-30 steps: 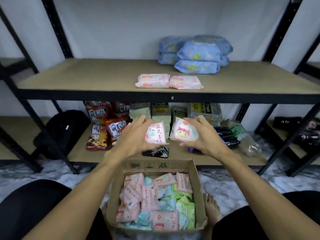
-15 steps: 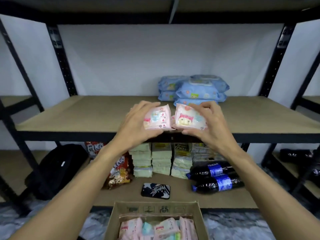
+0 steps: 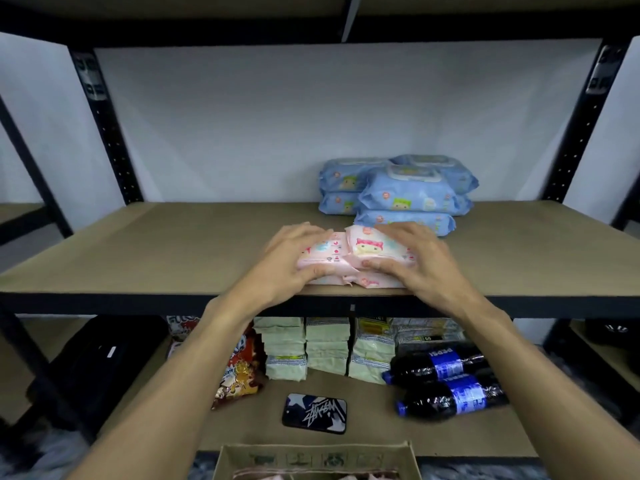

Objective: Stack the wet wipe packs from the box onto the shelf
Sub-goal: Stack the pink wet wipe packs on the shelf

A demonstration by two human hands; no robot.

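1. Since half a second ago, both hands have carried their packs forward and down from in front of the shelf edge onto the two pink packs already lying there.
2. The left hand (image 3: 291, 261) grips the left pink pack (image 3: 322, 252), with the fingers curled over its top and the thumb against its near edge.
3. The right hand (image 3: 412, 261) grips the right pink pack (image 3: 377, 249) the same way, fingers spread across the top and thumb pressed on the near edge.
4. The two held packs touch side by side and sit on the lower pink packs (image 3: 374, 281), close to the front edge of the middle shelf (image 3: 156, 258).
5. Just behind them on the same shelf is a pile of blue packs (image 3: 398, 192), stacked two high.
6. The box (image 3: 311, 457) shows only its top rim at the bottom of the view, with a little pink visible inside.
7. On the lower shelf lie a phone (image 3: 314, 413), two dark soda bottles (image 3: 446, 382) on their sides, stacks of pale green packets (image 3: 325, 344), snack bags (image 3: 239, 372) and a black bag (image 3: 97, 358) at the left.
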